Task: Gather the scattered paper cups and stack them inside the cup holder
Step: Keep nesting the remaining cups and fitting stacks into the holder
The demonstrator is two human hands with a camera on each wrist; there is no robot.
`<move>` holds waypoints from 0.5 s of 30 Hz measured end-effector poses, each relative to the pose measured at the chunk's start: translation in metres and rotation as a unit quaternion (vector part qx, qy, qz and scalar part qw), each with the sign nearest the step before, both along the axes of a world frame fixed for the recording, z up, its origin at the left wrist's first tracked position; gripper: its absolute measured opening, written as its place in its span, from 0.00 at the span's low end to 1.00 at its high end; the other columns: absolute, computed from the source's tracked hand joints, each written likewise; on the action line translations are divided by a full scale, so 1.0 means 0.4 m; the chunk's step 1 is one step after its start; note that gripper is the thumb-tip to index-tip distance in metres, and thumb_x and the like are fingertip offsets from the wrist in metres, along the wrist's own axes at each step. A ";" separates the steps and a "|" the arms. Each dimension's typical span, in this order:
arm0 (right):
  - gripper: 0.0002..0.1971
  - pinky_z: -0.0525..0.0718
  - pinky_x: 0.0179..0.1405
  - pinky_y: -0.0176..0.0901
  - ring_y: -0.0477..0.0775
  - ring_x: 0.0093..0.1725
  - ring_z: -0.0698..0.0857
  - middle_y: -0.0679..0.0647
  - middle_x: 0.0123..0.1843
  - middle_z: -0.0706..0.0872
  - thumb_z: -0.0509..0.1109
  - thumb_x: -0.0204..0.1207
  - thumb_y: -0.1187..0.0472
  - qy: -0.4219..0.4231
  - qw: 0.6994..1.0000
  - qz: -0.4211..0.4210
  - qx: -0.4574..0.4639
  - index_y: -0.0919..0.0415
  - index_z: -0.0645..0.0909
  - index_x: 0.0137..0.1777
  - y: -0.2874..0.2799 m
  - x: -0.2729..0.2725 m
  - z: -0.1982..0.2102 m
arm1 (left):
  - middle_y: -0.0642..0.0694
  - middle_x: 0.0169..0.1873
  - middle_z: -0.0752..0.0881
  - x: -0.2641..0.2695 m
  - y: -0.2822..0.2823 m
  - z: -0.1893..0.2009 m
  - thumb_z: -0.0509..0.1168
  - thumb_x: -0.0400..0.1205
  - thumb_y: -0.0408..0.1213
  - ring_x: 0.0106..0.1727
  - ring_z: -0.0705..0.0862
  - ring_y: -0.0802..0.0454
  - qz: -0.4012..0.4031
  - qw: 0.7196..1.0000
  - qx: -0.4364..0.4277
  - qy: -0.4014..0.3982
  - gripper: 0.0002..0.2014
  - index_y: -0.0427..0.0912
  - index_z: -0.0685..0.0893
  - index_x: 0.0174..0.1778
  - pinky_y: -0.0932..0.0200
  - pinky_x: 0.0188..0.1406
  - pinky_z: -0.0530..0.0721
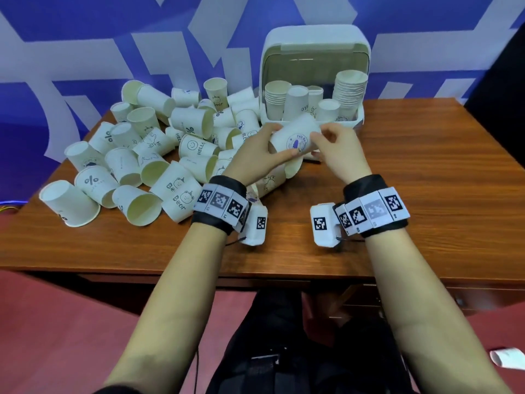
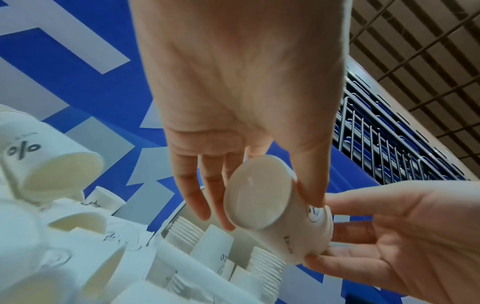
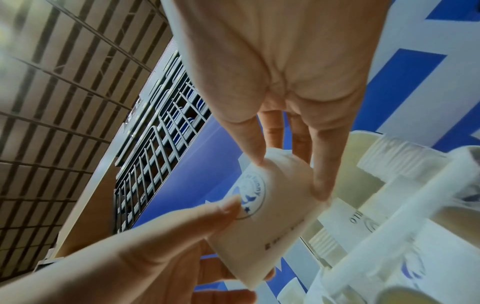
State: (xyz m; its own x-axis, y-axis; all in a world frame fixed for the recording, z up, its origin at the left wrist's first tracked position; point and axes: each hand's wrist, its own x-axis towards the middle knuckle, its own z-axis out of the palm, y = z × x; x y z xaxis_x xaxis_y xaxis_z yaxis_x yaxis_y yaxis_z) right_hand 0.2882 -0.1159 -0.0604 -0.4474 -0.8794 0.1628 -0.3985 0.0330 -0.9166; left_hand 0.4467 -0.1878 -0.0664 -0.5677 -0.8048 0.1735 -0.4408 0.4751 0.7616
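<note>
A white paper cup (image 1: 297, 132) with a round blue logo lies tilted in the air just in front of the cup holder (image 1: 312, 38). Both hands grip it. My left hand (image 1: 285, 140) has its thumb on the logo side and its fingers round the closed base (image 2: 257, 195). My right hand (image 1: 319, 135) pinches the other end between thumb and fingers (image 3: 322, 191). The holder is a white box with a raised hood, and several cup stacks (image 1: 349, 92) stand in it. A big pile of loose cups (image 1: 159, 155) covers the table's left half.
The wooden table (image 1: 426, 194) carries everything, and its near edge runs across below my wrists. One more cup (image 1: 292, 166) lies right under the held one. A blue and white wall stands close behind the holder. A paper scrap (image 1: 508, 356) lies on the red floor.
</note>
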 end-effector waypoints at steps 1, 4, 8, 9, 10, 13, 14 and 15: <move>0.08 0.83 0.57 0.63 0.58 0.53 0.85 0.53 0.46 0.86 0.65 0.75 0.57 0.016 1.000 0.002 -0.004 0.58 0.83 0.47 -0.013 -0.004 0.016 | 0.51 0.52 0.81 -0.006 -0.015 0.015 0.73 0.76 0.51 0.48 0.84 0.54 -0.004 1.000 -0.004 -0.001 0.28 0.46 0.73 0.69 0.57 0.49 0.85; 0.07 0.83 0.59 0.59 0.55 0.52 0.85 0.52 0.45 0.85 0.65 0.77 0.60 0.046 0.999 0.007 -0.026 0.60 0.83 0.49 -0.055 -0.015 0.063 | 0.51 0.53 0.81 -0.021 -0.072 0.057 0.73 0.77 0.49 0.46 0.82 0.59 -0.007 1.000 -0.026 -0.016 0.28 0.45 0.73 0.70 0.74 0.39 0.79; 0.08 0.83 0.55 0.48 0.50 0.50 0.85 0.52 0.46 0.88 0.66 0.77 0.60 0.086 0.995 0.012 -0.046 0.59 0.86 0.50 -0.114 -0.040 0.106 | 0.51 0.57 0.80 -0.047 -0.159 0.103 0.74 0.76 0.46 0.54 0.79 0.56 -0.009 0.998 -0.048 -0.035 0.29 0.45 0.73 0.70 0.79 0.38 0.72; 0.08 0.82 0.54 0.45 0.49 0.50 0.85 0.51 0.47 0.88 0.67 0.77 0.59 0.091 0.994 0.013 -0.051 0.58 0.86 0.50 -0.128 -0.044 0.116 | 0.50 0.57 0.80 -0.055 -0.179 0.112 0.74 0.75 0.45 0.55 0.80 0.55 -0.011 0.998 -0.052 -0.040 0.29 0.45 0.73 0.70 0.78 0.39 0.72; 0.07 0.82 0.53 0.42 0.47 0.49 0.85 0.50 0.47 0.88 0.67 0.77 0.59 0.096 0.994 0.014 -0.056 0.57 0.87 0.49 -0.145 -0.051 0.124 | 0.49 0.58 0.81 -0.063 -0.198 0.120 0.74 0.75 0.45 0.56 0.80 0.55 -0.013 0.997 -0.055 -0.043 0.29 0.45 0.73 0.70 0.76 0.40 0.73; 0.06 0.73 0.42 0.25 0.33 0.39 0.79 0.43 0.40 0.84 0.70 0.76 0.61 0.107 0.992 0.016 -0.062 0.59 0.87 0.48 -0.186 -0.067 0.148 | 0.47 0.60 0.82 -0.087 -0.250 0.139 0.75 0.74 0.43 0.57 0.81 0.52 -0.017 0.996 -0.067 -0.048 0.29 0.43 0.72 0.69 0.65 0.46 0.77; 0.05 0.72 0.39 0.24 0.32 0.36 0.77 0.41 0.36 0.82 0.70 0.76 0.62 0.104 0.993 0.016 -0.063 0.60 0.87 0.46 -0.201 -0.074 0.153 | 0.47 0.60 0.81 -0.095 -0.268 0.144 0.75 0.74 0.42 0.58 0.80 0.53 -0.018 0.996 -0.070 -0.048 0.29 0.42 0.72 0.69 0.64 0.48 0.76; 0.05 0.72 0.39 0.26 0.33 0.34 0.77 0.39 0.34 0.80 0.71 0.75 0.63 0.100 0.993 0.015 -0.063 0.62 0.87 0.46 -0.213 -0.080 0.158 | 0.48 0.60 0.81 -0.102 -0.286 0.149 0.75 0.75 0.41 0.58 0.80 0.54 -0.018 0.996 -0.073 -0.047 0.28 0.41 0.72 0.68 0.65 0.49 0.74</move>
